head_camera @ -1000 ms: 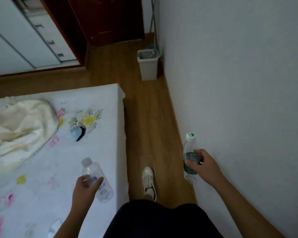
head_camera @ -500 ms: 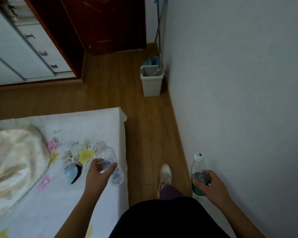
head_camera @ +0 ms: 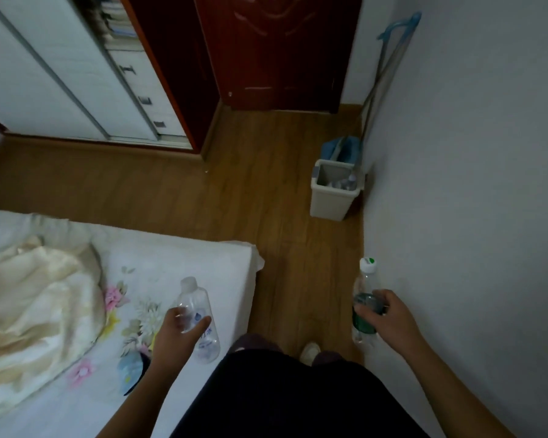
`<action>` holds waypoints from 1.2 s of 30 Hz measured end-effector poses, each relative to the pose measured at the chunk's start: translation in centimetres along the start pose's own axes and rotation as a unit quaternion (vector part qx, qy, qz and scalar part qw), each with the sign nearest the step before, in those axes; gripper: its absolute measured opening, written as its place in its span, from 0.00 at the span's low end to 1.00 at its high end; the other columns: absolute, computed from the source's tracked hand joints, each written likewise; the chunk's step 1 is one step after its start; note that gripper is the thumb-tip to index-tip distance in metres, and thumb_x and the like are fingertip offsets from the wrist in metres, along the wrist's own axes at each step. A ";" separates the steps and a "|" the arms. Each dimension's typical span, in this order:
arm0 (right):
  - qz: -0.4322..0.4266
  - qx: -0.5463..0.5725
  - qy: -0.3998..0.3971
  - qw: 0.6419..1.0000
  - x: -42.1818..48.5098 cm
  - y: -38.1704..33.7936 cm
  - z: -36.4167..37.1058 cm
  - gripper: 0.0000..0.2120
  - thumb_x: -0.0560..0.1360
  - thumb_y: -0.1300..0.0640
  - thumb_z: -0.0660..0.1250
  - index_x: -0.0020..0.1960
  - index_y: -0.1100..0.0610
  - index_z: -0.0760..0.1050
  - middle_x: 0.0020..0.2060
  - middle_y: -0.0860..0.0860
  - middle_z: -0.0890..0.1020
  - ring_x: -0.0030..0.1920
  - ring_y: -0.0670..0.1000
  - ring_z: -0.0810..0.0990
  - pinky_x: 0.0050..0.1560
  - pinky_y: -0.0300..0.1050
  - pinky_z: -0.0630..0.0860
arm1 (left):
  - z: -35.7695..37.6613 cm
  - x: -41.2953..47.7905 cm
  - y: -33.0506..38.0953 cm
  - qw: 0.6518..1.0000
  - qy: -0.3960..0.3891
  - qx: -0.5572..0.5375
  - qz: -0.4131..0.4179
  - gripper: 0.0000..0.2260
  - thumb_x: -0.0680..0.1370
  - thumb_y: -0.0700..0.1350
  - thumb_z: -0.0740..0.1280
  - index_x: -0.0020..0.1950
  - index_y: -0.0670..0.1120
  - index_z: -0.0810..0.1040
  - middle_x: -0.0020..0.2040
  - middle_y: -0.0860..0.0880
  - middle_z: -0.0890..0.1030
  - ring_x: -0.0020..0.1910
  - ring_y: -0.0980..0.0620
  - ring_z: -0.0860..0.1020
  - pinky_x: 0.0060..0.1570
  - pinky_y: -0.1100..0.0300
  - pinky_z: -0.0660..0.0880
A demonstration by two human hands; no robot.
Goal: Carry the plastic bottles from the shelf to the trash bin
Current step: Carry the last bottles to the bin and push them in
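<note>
Step in hand: transit to the bin, both hands loaded. The left hand [head_camera: 178, 330] wraps fingers and thumb round the middle of a clear capped bottle [head_camera: 192, 298], held tilted over the corner of the bed [head_camera: 171, 257]. The right hand [head_camera: 389, 320] grips a green-labelled bottle [head_camera: 366, 279] at its waist, roughly upright and close to the wall [head_camera: 472, 184]. Both bottles look empty or nearly so, hence light and easily crushed. Judgement: a moderate grip suffices, no squeezing needed. The trash bin [head_camera: 332, 200] stands on the wooden floor [head_camera: 266, 184] ahead and to the right, against the wall, open-topped, with what looks like clear plastic already inside. A blue mop [head_camera: 342, 148] stands just behind it, its handle leaning up the wall. The path is the narrow strip of floor between bed and wall; tuck the right elbow in so the bottle does not scrape the wall. Recommended: walk until beside the bin, bring each bottle low over the opening, and release one at a time, right first since it is on the bin's side. Risks: a light bottle dropped from height may bounce off the rim or the contents, and the mop handle could be knocked.
</note>
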State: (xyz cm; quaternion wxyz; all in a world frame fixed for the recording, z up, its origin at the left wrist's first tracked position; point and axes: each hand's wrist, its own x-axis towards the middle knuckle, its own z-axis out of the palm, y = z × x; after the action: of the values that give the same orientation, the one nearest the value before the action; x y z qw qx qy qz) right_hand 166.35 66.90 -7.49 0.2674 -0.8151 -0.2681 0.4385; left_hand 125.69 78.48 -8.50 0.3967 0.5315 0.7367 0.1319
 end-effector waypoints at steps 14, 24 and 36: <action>0.001 -0.018 0.011 1.000 21.9 -18.4 1.6 0.22 0.70 0.47 0.77 0.59 0.50 0.73 0.53 0.51 0.81 0.54 0.54 0.81 0.57 0.54 0.79 | -1.8 21.9 11.4 0.998 -0.011 -0.017 -0.057 0.32 0.61 0.66 0.72 0.55 0.45 0.77 0.48 0.47 0.83 0.48 0.44 0.82 0.49 0.50 0.75; 0.098 -0.032 0.063 0.993 29.1 -18.6 -1.1 0.23 0.72 0.50 0.76 0.60 0.59 0.74 0.50 0.55 0.80 0.48 0.55 0.80 0.45 0.46 0.73 | -0.1 38.1 27.5 0.992 -0.116 -0.024 0.054 0.26 0.68 0.62 0.76 0.60 0.49 0.77 0.51 0.51 0.85 0.49 0.51 0.85 0.51 0.46 0.81; 0.061 0.023 0.058 0.996 46.5 -31.5 -5.8 0.19 0.71 0.50 0.77 0.56 0.50 0.71 0.49 0.51 0.80 0.51 0.54 0.81 0.52 0.49 0.76 | 2.5 51.5 41.5 0.996 -0.077 0.004 0.040 0.24 0.66 0.59 0.77 0.55 0.48 0.76 0.50 0.51 0.84 0.49 0.49 0.83 0.51 0.45 0.79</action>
State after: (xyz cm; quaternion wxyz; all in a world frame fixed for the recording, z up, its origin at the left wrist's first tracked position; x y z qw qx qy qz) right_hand 186.85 119.49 -10.19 0.2739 -0.8478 -0.1913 0.4119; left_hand 149.42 140.20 -7.41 0.4444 0.5712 0.6823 0.1033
